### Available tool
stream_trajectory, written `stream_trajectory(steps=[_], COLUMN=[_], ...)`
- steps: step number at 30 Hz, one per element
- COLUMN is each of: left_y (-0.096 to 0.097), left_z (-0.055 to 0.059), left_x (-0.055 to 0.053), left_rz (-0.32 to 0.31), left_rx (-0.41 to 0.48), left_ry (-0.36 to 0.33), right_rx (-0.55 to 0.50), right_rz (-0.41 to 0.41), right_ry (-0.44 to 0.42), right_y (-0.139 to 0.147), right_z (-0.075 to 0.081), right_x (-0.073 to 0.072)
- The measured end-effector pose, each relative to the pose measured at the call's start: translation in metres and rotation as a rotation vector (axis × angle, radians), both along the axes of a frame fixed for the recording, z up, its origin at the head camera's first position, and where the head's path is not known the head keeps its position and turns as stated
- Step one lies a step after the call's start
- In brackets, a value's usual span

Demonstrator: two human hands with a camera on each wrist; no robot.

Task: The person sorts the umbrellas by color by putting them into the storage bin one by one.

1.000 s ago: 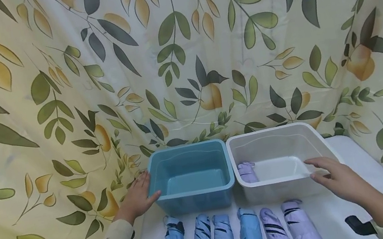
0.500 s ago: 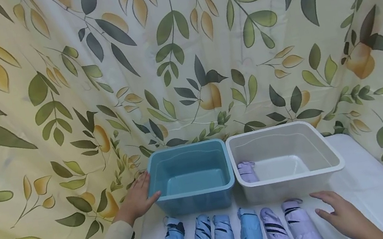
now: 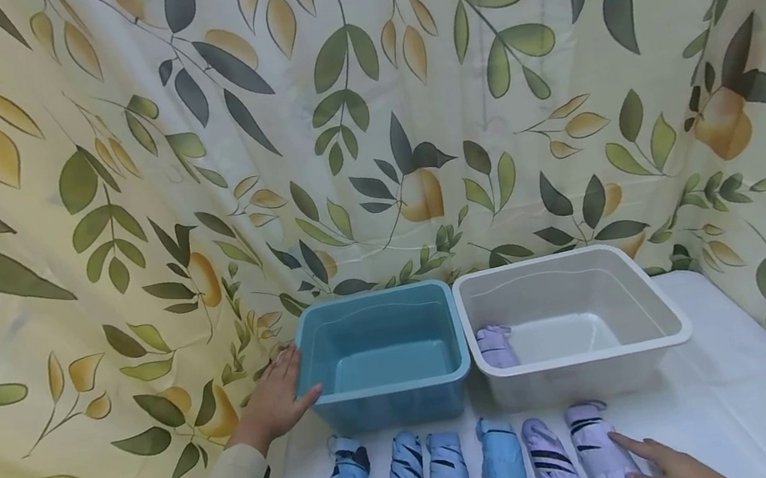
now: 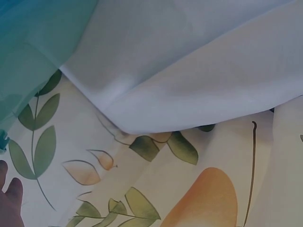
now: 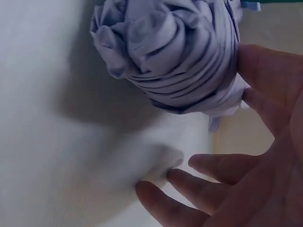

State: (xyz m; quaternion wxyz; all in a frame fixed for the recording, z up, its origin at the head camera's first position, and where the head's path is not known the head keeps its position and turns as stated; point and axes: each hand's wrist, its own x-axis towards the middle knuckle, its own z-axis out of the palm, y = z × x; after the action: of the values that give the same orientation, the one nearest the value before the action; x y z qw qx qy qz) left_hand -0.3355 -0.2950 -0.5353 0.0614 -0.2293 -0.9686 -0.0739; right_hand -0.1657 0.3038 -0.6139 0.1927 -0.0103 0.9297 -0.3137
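While the white-covered bench carries a white bin and a blue bin side by side, six rolled umbrellas lie in front.
Rightmost lilac umbrella: on the bench, before the white bin; right hand touches its right side, fingers apart. Left hand: fingers extended at the blue bin's left rim.

Right hand at the frame's right, two digits at the side of a lavender umbrella, its fabric bunched in thick folds, three other fingers spread below and apart from it, soft shadow across the white surface.
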Motion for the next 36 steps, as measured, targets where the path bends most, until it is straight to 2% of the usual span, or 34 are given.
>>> stream_trajectory(steps=[5, 9, 11, 18, 26, 28, 31, 33, 36], left_y=[0.0, 0.0, 0.0, 0.001, 0.001, 0.001, 0.002, 0.002, 0.002], left_z=[0.0, 0.002, 0.002, 0.002, -0.006, -0.006, -0.006, -0.004, -0.001], left_x=[0.001, -0.001, -0.001, 0.001, -0.001, 0.0, 0.001, 0.001, 0.002], left_rz=[-0.009, -0.006, -0.004, 0.011, 0.019, 0.025, 0.03, 0.029, 0.023], left_rx=[0.003, -0.001, 0.002, 0.005, 0.024, 0.026, 0.019, 0.021, 0.024], left_ry=[0.016, 0.018, 0.014, -0.016, -0.014, -0.026, -0.03, -0.025, -0.011], right_rx=[-0.042, -0.12, -0.148, -0.199, -0.242, -0.25, -0.261, -0.314, -0.417], right_rz=[0.013, 0.113, 0.132, -0.004, -0.006, 0.036, 0.142, 0.195, 0.181], right_ry=[0.057, 0.138, 0.157, 0.087, 0.079, 0.095, 0.098, 0.059, -0.062], right_y=[-0.005, -0.01, -0.012, -0.024, -0.022, -0.017, -0.008, -0.003, 0.0], right_z=[-0.004, -0.009, -0.011, -0.004, 0.0, 0.0, 0.001, 0.004, 0.012], right_x=[0.003, 0.003, 0.003, 0.001, -0.001, 0.0, 0.001, 0.0, -0.003])
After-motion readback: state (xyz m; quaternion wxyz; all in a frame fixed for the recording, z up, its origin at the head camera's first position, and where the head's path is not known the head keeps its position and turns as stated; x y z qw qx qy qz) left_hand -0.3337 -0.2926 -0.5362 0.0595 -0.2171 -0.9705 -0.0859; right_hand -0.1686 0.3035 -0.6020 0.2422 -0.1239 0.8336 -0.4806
